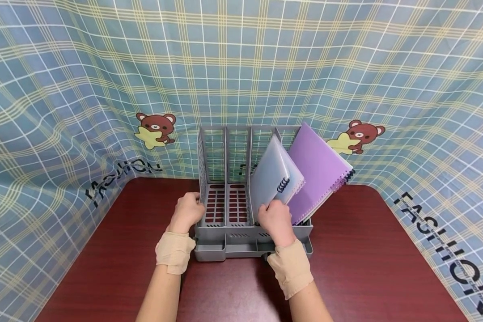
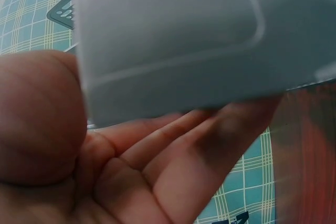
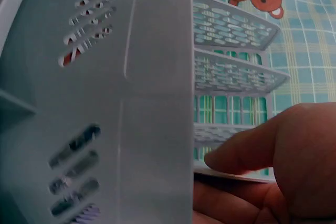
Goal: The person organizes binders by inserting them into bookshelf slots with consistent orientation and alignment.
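A grey file organizer (image 1: 213,232) with upright dividers stands on the table. My left hand (image 1: 187,210) grips its left front corner, the thumb on one side of the grey wall (image 2: 173,61) and the fingers on the other in the left wrist view. In the third compartment from the left, a translucent pale-blue spiral notebook (image 1: 267,174) leans tilted, its black coil towards me. My right hand (image 1: 277,219) pinches its lower front part, and the right wrist view has the thumb on its pale edge (image 3: 252,176). Beside it a purple spiral notebook (image 1: 318,165) leans out to the right.
Both left compartments show bare slotted floors (image 1: 238,203). Low trays (image 1: 210,251) run along the organizer's front. The dark red table (image 1: 370,259) extends to both sides, and a plaid curtain (image 1: 241,67) hangs behind and around it.
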Action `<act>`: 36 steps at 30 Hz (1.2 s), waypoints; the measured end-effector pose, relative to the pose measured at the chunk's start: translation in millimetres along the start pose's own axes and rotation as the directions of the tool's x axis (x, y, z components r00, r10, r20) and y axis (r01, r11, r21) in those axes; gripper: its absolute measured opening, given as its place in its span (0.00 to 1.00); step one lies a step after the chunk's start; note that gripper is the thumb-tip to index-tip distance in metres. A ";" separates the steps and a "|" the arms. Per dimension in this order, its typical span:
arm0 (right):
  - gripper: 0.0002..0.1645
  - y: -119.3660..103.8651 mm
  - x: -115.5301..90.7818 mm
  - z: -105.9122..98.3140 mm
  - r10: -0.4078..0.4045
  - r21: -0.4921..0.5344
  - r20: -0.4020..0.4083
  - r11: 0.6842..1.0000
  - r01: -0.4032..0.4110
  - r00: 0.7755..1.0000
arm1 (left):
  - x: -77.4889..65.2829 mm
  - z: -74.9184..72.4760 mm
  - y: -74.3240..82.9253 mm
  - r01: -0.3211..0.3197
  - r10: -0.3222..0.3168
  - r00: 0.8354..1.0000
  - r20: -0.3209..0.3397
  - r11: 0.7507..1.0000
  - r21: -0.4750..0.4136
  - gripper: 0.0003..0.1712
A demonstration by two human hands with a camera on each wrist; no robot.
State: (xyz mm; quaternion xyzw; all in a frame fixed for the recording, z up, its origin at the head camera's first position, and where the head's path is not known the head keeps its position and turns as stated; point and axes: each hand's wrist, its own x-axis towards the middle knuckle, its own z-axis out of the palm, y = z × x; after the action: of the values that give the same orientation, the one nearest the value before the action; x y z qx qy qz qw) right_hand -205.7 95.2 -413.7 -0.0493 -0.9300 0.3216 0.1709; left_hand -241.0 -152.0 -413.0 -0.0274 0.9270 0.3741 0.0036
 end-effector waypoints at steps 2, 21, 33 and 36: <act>0.23 1.8 0.1 -3.0 0.004 -0.015 0.025 1.000 -0.004 1.000 | -0.7 -0.6 -0.1 -0.003 0.003 1.000 -0.002 1.000 0.003 0.31; 0.21 5.6 2.3 -8.3 0.014 -0.023 0.053 1.000 -0.013 0.999 | -0.8 -4.8 -1.9 0.003 -0.003 1.000 0.017 1.000 0.017 0.31; 0.21 1.1 -4.0 -50.2 -0.012 0.019 0.189 1.000 0.009 0.982 | -19.7 -36.1 4.1 -0.105 0.105 0.994 -0.022 0.994 0.015 0.33; 0.19 -0.6 -7.6 -77.9 -0.022 0.055 0.150 0.998 0.014 0.988 | -28.7 -47.7 11.3 -0.150 0.151 0.986 -0.072 0.989 0.009 0.31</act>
State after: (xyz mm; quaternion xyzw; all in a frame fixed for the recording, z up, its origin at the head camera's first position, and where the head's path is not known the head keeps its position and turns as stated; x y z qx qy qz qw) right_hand -171.3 138.5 -358.3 -0.0120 -0.9318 0.3476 0.1041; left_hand -212.2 -175.6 -370.1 0.0291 0.9266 0.3705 -0.0581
